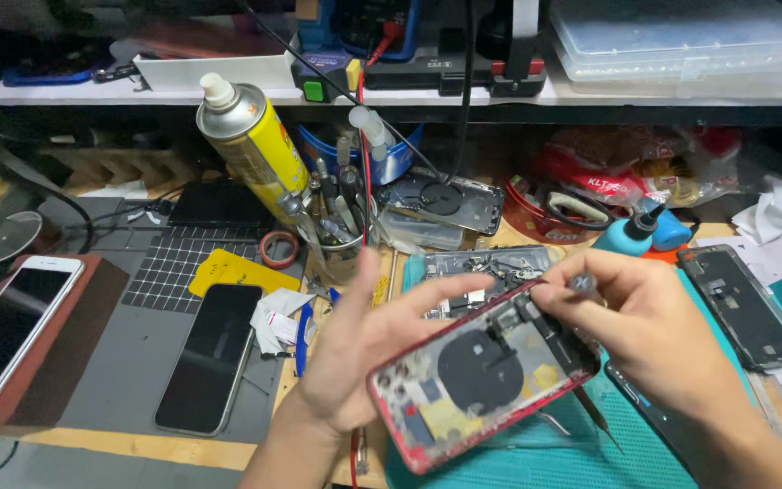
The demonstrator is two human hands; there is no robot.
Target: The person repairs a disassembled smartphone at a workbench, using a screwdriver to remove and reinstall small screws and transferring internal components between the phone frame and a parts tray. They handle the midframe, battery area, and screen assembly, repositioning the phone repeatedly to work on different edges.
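the left hand [355, 353] grasps an opened red phone housing [481, 376] from below, above the teal mat [545, 453] near the front edge of the bench. the right hand [653, 330] pinches a thin screwdriver [584, 288] over the upper end of the housing; its tip is hidden, maybe it touches a screw. behind the hands stand a metal cup of tools [337, 231] and a yellow spray can [251, 140]. two whole phones lie at the left side: a white phone [6, 326] and a dark phone [210, 358]. one loose screen part [744, 303] lies at the right edge.
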